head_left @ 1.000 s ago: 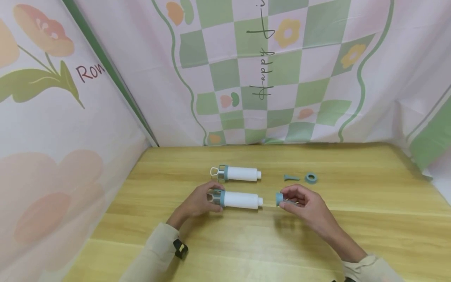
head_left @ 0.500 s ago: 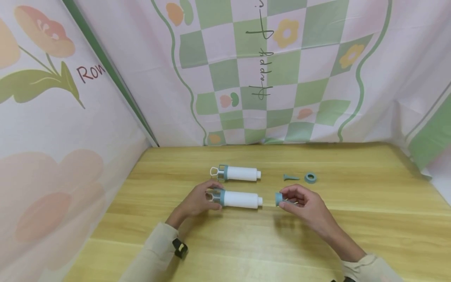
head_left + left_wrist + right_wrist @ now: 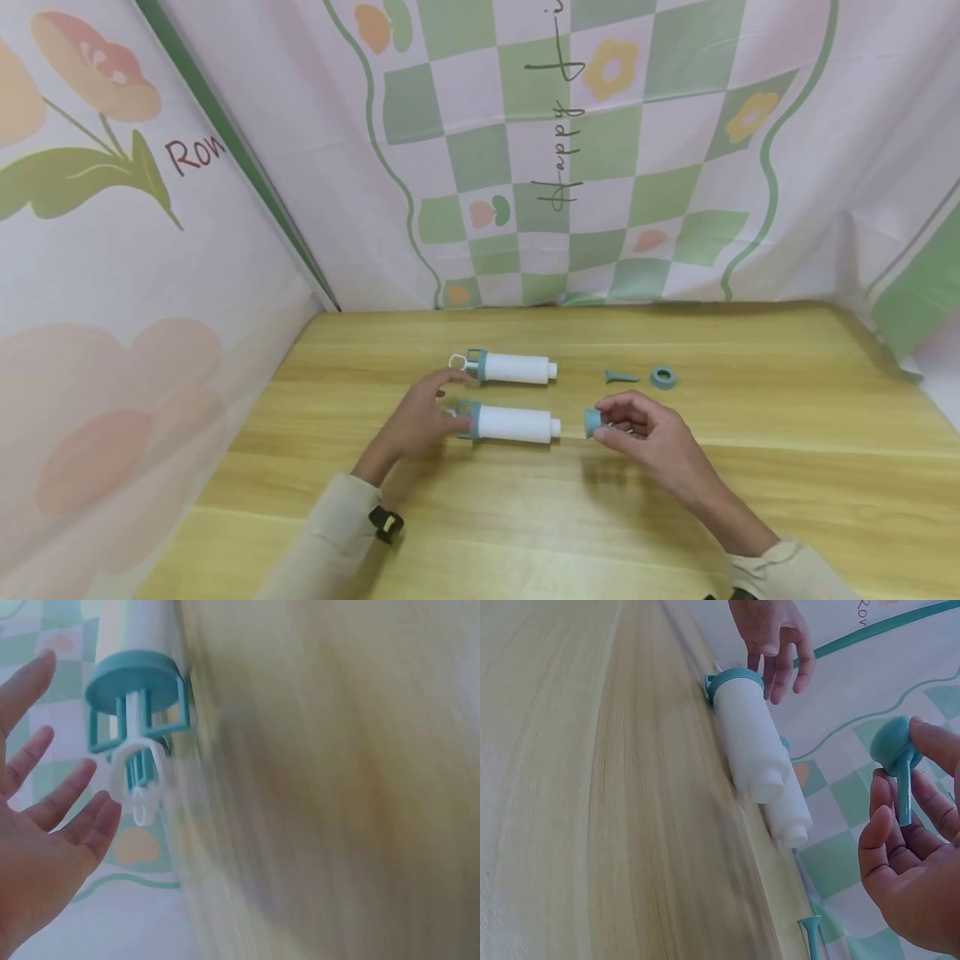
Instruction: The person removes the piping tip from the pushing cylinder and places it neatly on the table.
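Observation:
Two white syringe-like tubes lie side by side on the table, each with a teal collar and a white loop handle at its left end: a near tube (image 3: 513, 425) and a far tube (image 3: 517, 369). My left hand (image 3: 415, 423) hovers at the collar end of the near tube, fingers spread; the left wrist view shows them apart from a loop handle (image 3: 116, 776). Between thumb and fingers, my right hand (image 3: 660, 437) pinches a teal cap with a thin stem (image 3: 892, 742), raised just right of the near tube's white tip.
Behind my right hand lie a teal flared nozzle (image 3: 621, 377) and a teal ring (image 3: 663, 386). The wooden table (image 3: 480, 525) ends at a patterned cloth (image 3: 525, 150) at the back, with another cloth on the left.
My left hand has let go of the near tube's collar end; its fingers have spread and moved up toward the far tube. The right hand stays nearly still with the teal cap.

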The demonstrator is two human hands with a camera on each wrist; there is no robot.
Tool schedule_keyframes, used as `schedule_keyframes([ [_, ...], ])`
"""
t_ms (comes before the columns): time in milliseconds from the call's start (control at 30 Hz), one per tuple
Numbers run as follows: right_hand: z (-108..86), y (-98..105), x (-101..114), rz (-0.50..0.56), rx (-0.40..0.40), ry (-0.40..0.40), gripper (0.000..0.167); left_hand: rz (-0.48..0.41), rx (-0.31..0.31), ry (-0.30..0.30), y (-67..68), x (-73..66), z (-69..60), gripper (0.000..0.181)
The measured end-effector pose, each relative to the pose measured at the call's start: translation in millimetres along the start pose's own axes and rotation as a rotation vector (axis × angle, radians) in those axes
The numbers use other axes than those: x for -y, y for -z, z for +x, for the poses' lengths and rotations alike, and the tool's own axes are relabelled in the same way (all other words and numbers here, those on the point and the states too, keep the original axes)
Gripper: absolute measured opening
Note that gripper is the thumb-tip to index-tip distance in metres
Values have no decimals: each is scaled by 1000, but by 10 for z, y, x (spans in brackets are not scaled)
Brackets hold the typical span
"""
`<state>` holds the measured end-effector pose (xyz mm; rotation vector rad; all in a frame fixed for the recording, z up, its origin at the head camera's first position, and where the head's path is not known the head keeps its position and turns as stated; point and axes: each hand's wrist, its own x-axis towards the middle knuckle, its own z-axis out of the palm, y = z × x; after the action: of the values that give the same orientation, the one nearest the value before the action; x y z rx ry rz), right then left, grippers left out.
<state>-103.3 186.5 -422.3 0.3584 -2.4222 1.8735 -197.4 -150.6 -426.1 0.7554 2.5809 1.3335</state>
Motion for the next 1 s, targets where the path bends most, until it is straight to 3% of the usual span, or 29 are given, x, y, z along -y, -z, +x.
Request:
schedule_keyframes([
  [200,-4,-6,31,1,-5,-3,30,-10,-77,-84,-69,-63,56,54],
  [567,13,-26,70,1,-21,1,30,-104,-123,-211,-270,-275,164,50],
  [767,19,-19,100,10,-22,15,29,-114,-95,-270,-469,-482,221,46],
  [1000,9,-3,100,27,-10,20,28,-76,-77,-332,-667,-600,243,45],
])
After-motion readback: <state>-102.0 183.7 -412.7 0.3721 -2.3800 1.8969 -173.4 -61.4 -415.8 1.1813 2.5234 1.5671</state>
